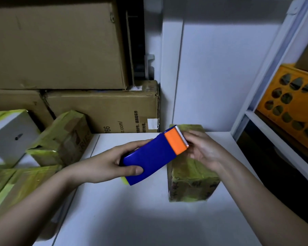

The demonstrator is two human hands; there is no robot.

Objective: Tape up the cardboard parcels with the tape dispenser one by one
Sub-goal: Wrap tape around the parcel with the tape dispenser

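My left hand [112, 164] grips the blue tape dispenser [149, 159] by its rear end, thumb on top. The dispenser slants up to the right; its orange head [175, 142] and toothed blade hang over a parcel. That parcel [192, 180] is a cardboard box wrapped in yellow-green tape, standing on the white table [132, 215]. My right hand [204, 148] is at the blade end, fingers curled by the teeth above the parcel's top. Whether it pinches tape is hidden.
Several taped yellow-green parcels [60, 139] lie at the left, with a white box [9, 134] beside them. Large brown cartons [103, 110] are stacked behind. A white shelf unit with an orange crate [295, 102] stands at the right.
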